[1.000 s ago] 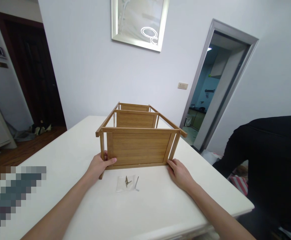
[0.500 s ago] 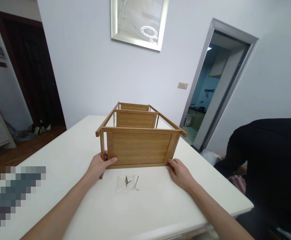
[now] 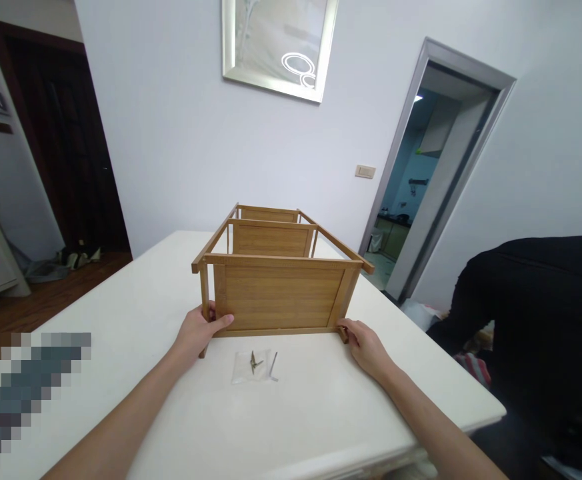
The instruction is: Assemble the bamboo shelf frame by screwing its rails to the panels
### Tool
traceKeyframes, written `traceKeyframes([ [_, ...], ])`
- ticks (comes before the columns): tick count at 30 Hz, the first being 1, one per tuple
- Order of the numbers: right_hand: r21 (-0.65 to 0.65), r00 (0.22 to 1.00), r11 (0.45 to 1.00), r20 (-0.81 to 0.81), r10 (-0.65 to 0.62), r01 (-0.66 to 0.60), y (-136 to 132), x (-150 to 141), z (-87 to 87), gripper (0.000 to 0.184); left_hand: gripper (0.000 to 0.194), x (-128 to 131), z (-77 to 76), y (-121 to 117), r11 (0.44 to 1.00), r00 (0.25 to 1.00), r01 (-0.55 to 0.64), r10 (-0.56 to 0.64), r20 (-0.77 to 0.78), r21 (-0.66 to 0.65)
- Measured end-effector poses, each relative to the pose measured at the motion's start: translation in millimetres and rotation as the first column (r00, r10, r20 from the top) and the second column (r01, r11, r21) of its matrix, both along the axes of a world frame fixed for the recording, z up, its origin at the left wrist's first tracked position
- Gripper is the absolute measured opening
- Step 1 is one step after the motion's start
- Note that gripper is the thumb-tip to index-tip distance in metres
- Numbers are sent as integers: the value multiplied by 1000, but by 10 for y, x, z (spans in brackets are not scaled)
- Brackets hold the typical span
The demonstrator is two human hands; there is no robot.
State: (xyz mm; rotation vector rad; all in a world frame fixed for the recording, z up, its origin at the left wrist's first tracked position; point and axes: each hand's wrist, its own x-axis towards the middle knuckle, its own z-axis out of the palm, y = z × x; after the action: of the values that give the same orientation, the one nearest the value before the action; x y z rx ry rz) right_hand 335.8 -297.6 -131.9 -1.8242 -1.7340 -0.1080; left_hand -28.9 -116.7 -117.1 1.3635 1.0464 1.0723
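A brown wooden shelf rack (image 3: 278, 297) lies on its side on the white table, its end panel facing me and its other shelves stretching back toward the wall. My left hand (image 3: 199, 333) is closed on its near left corner, thumb on the panel and fingers behind the upright. At the near right corner, my right hand (image 3: 365, 343) grips the lower leg end between thumb and fingers. In front of the panel lie a small clear plastic bag (image 3: 247, 367) with several screws in it and a bent hex key (image 3: 273, 368) beside or partly on the bag's edge.
The white table (image 3: 321, 413) ends at a front edge and a right corner. Beyond that corner a person in black clothing (image 3: 541, 300) bends over. A framed picture (image 3: 275, 50) hangs on the wall. A doorway (image 3: 421, 180) stands at the right; a pixelated patch covers the lower left.
My right hand has shifted slightly right and changed its hold, so the leg end at the near right corner now shows. My left hand and the rack stay in place.
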Motion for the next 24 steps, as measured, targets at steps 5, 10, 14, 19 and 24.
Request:
traceKeyframes([
  [5,19,1000,1000,-10,20,-20,43,56,-51,47,60,-5,-11,4,1000,1000,-4,4,9,17],
  [10,59,1000,998,-25,-6,8,37,18,-19,35,60,-8,-41,34,1000,1000,2,-2,-5,5],
  [14,47,990,995,-120,-80,86,20,-9,-10,18,60,-6,-31,28,1000,1000,8,-8,14,2],
  [19,27,978,993,-177,-108,115,36,5,-40,6,63,-6,-26,23,1000,999,12,-12,38,4],
  [24,24,970,994,-224,-100,108,52,20,-46,8,60,-12,-5,10,999,1000,30,-30,7,-16],
])
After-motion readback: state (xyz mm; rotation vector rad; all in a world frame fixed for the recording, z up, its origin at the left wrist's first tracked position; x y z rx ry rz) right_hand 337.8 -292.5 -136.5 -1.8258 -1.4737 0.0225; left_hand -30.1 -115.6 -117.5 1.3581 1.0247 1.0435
